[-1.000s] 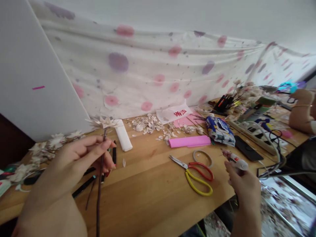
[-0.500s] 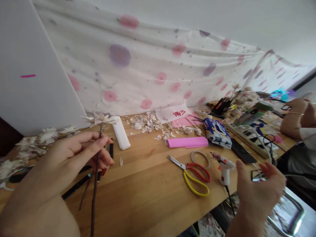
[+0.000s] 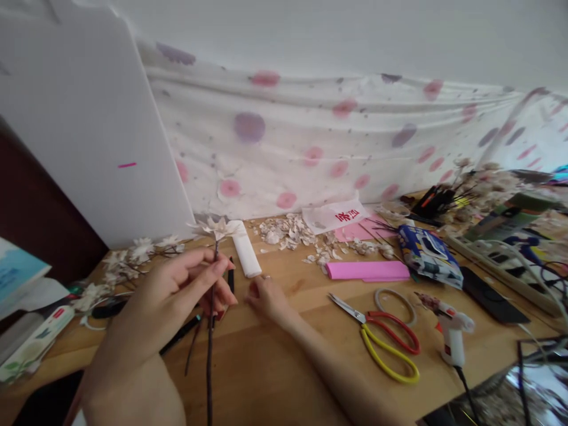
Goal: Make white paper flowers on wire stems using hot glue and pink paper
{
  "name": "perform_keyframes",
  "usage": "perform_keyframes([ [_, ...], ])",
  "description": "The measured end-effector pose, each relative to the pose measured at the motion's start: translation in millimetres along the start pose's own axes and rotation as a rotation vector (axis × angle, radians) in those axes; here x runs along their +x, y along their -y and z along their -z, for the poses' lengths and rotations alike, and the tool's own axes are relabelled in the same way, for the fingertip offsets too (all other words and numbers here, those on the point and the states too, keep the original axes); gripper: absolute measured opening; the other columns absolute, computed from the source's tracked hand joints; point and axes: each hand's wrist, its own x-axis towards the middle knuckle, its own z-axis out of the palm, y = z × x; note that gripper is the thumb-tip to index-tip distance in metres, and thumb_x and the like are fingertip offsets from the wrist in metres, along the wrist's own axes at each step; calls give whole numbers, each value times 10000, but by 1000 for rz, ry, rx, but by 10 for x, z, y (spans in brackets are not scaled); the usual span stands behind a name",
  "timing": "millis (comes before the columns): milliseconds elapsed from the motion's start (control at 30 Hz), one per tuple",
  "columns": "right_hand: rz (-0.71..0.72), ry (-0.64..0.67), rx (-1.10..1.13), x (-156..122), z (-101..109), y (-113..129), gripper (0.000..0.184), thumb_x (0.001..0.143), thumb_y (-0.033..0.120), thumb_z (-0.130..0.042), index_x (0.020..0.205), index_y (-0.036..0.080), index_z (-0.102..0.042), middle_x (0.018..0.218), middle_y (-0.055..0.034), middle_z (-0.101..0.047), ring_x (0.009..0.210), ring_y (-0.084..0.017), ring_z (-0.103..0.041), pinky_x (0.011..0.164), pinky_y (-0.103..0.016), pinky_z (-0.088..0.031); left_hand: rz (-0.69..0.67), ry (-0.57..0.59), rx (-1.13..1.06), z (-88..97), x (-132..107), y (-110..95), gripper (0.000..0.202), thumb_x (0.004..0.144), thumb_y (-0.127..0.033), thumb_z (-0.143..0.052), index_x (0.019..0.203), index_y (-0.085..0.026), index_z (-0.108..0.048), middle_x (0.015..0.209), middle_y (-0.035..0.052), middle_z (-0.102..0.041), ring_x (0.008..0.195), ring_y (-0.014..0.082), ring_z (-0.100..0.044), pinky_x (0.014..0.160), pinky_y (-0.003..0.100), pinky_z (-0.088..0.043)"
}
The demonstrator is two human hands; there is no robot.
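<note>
My left hand pinches the thin dark stem of an artificial flower, held upright with its pale pointed petals at the top. On the tabletop in the middle, my right hand has its fingers curled down against the wood, close to the near end of a white folded strip. What its fingertips hold, if anything, is hidden. To the right of that forearm lie scissors with one red and one yellow handle, their blades spread. A white glue gun stands beyond them, near the table's edge.
Loose pale petals are heaped by the patterned curtain. Pink folded paper, a blue packet, a phone and a power strip line the right. Finished-looking flowers lie at the left.
My right hand has moved from beside the glue gun leftward to the table's middle, where a loose petal lay. The view has turned left. My left hand keeps its hold on the flower.
</note>
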Motion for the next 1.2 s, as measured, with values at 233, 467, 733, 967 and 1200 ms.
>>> perform_keyframes([
  [233,47,32,131,78,253,87,234,984,347,-668,1106,147,-673,1067,-52,-704,891,-184,-696,792,-372,-606,62,95,-74,-25,114,67,318,873,-493,-709,846,-180,-664,619,38,-755,498,155,-654,471,222,-517],
  [467,290,-336,488,-179,1389,376,209,903,393,-681,850,193,-655,755,11,-671,700,-133,-623,672,-265,-512,87,163,-525,-418,155,5,389,803,-522,-808,808,-164,-656,504,17,-716,374,100,-587,395,156,-444],
  [733,577,-552,842,-853,1727,638,80,861,253,-787,823,232,-720,746,19,-723,659,-110,-643,611,-220,-502,150,152,-621,-731,132,13,434,731,-538,-868,772,-167,-648,487,-4,-713,356,91,-583,368,141,-464],
  [967,595,-540,777,-705,1634,657,95,872,251,-767,790,223,-728,742,21,-642,644,-110,-565,579,-241,-453,167,142,-584,-842,142,71,442,751,-560,-844,815,-174,-639,474,-12,-703,371,103,-603,387,150,-484],
  [1200,536,-554,837,-649,1579,651,87,858,251,-769,781,230,-733,742,21,-649,625,-109,-537,572,-242,-432,141,165,-643,-867,140,131,427,780,-566,-819,811,-192,-615,486,-10,-708,383,122,-624,378,161,-473],
])
